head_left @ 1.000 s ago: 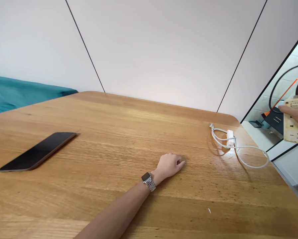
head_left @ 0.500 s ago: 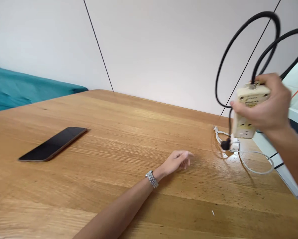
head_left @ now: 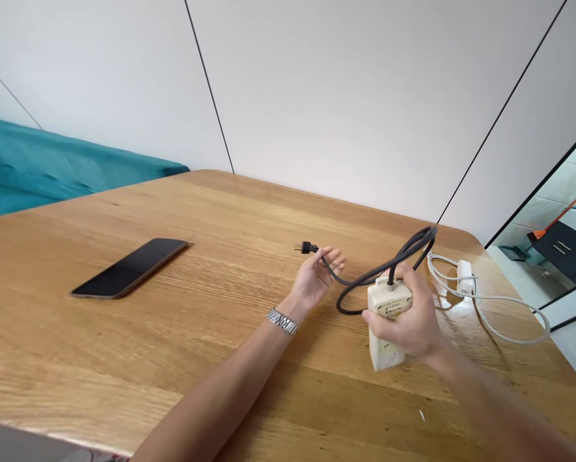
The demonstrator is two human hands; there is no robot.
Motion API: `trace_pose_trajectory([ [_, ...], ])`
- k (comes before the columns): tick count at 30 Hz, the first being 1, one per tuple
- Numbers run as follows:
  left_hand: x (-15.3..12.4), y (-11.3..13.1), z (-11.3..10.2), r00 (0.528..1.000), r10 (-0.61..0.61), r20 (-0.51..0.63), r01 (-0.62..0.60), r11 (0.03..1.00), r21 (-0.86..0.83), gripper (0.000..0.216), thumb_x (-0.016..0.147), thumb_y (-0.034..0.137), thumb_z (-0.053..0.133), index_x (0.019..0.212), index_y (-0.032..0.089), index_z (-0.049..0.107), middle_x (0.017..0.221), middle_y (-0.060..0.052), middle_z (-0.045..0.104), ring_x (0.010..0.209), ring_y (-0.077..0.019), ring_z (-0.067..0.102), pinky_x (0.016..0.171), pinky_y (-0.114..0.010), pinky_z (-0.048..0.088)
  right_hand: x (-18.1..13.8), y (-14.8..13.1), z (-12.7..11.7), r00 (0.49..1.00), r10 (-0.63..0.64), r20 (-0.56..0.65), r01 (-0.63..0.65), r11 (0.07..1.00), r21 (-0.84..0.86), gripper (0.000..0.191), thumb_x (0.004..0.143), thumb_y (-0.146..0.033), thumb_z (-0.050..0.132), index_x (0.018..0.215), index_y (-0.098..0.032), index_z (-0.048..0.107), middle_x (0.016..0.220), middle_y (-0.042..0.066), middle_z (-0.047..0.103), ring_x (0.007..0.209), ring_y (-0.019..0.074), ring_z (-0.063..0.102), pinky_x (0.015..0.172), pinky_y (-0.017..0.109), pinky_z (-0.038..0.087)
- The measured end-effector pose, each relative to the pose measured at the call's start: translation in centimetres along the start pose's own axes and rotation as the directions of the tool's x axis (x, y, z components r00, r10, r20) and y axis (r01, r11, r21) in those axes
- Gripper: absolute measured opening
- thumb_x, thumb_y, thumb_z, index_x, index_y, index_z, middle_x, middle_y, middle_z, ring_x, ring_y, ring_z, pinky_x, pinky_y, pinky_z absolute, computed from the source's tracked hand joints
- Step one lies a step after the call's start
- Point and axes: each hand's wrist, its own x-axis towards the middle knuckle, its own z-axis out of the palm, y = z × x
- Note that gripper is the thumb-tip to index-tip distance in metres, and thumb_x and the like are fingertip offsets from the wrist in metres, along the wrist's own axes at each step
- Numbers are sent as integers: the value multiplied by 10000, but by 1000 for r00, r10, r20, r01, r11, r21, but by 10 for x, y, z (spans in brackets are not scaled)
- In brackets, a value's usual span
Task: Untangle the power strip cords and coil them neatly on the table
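My right hand (head_left: 415, 317) grips a cream-coloured power strip (head_left: 386, 362), raised over the wooden table and tilted, with outlets on its face. From its top end a black power cord (head_left: 362, 279) rises and bends round in loops. To the left, my left hand (head_left: 314, 279), a metal watch (head_left: 282, 321) on its wrist, has the same cord between thumb and curled fingers. Just beyond the thumb sticks out the black plug (head_left: 309, 247), its metal prongs facing left.
On the wooden table (head_left: 196, 359) a dark phone (head_left: 131, 266) lies at the left. A white charger (head_left: 465, 277) with a white cable (head_left: 504, 298) lies at the right. Behind stand a white panelled wall (head_left: 336, 96) and a teal seat (head_left: 76, 170).
My right hand has brought the power strip left and down from the upper right. My left hand has moved up and taken the cord near its plug, which hung by the charger before.
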Motion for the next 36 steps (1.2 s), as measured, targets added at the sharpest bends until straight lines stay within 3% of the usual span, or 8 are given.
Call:
trace_pose_trajectory([
  [3, 7, 9, -7, 989, 103, -105, -104, 995, -1, 46, 891, 180, 522, 866, 175, 561, 586, 44, 579, 500, -91, 586, 538, -209, 503, -16, 23, 2, 960, 261, 100, -268, 961, 69, 330, 591, -338, 707, 801, -247, 469, 692, -40, 532, 617, 144, 504, 600, 280, 442],
  [6, 12, 14, -17, 968, 204, -144, -196, 978, 67, 62, 895, 232, 530, 951, 208, 544, 581, 67, 554, 458, -83, 554, 494, -196, 478, -25, 47, -1, 869, 444, 218, -474, 873, 111, 330, 588, -357, 700, 804, -233, 483, 653, -51, 528, 589, 132, 482, 568, 260, 409],
  [13, 25, 28, -35, 904, 393, -166, -357, 910, 209, 104, 884, 308, 551, 953, 242, 510, 522, 91, 468, 408, -85, 487, 473, -192, 439, -38, 93, -19, 695, 653, 299, -713, 681, 169, 332, 574, -370, 682, 830, -207, 548, 660, -43, 554, 584, 133, 486, 560, 252, 377],
  [18, 28, 44, -43, 843, 501, -195, -451, 856, 253, 42, 910, 276, 506, 934, 241, 510, 458, 105, 357, 339, -73, 340, 381, -163, 319, -44, 109, -37, 668, 657, 349, -713, 699, 50, 358, 597, -351, 666, 911, -200, 583, 818, 6, 649, 702, 169, 568, 660, 285, 428],
  [25, 27, 56, -53, 701, 698, -146, -587, 680, 440, 72, 901, 281, 546, 881, 218, 518, 444, 123, 237, 340, -48, 178, 340, -149, 181, -44, 113, -58, 757, 588, 286, -531, 808, -255, 402, 551, -320, 684, 918, -205, 566, 999, 71, 640, 936, 251, 584, 872, 377, 424],
  [30, 29, 58, -56, 675, 724, -142, -580, 640, 504, 94, 900, 294, 539, 906, 202, 557, 467, 118, 232, 335, -40, 170, 338, -162, 135, -49, 119, -77, 748, 596, 294, -450, 780, -436, 285, 592, -338, 654, 821, -213, 540, 863, 45, 639, 838, 246, 587, 779, 351, 423],
  [36, 30, 68, -64, 643, 738, -205, -561, 636, 529, 131, 905, 285, 493, 892, 178, 565, 446, 121, 255, 317, -38, 172, 336, -161, 118, -57, 130, -108, 712, 676, 191, -498, 678, -541, 247, 650, -388, 604, 823, -228, 531, 772, 22, 668, 735, 227, 599, 679, 314, 421],
])
